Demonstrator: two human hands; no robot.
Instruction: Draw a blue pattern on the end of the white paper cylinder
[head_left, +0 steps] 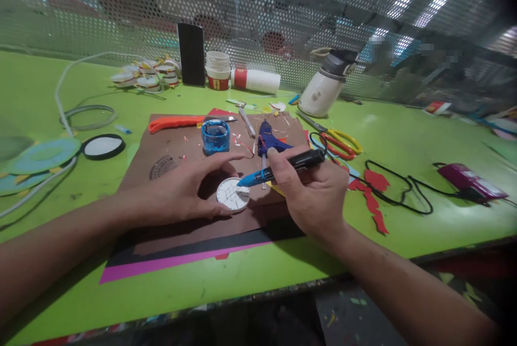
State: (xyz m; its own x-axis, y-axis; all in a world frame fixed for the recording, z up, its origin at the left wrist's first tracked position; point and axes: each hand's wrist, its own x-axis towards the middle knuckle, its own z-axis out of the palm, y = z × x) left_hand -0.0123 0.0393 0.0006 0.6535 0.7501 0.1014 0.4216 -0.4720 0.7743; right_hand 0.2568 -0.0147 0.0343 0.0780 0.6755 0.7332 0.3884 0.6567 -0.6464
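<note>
My left hand [189,187] rests on the brown board [169,146], thumb and fingers curled around a small white round disc [233,194] and steadying it. My right hand [313,187] grips a blue and black marker [283,167], its blue tip pointing left just above the disc's upper right edge. The disc carries thin drawn lines. A blue glue gun [269,141] lies on the board behind the marker.
A blue pot [215,136], an orange-handled cutter [177,122] and a grey pen [247,122] lie on the board. Yellow and red scissors [339,141], red paper scraps [375,200], a black cable [404,189], a white bottle [325,90] and paper cups [218,70] crowd the green table [404,136].
</note>
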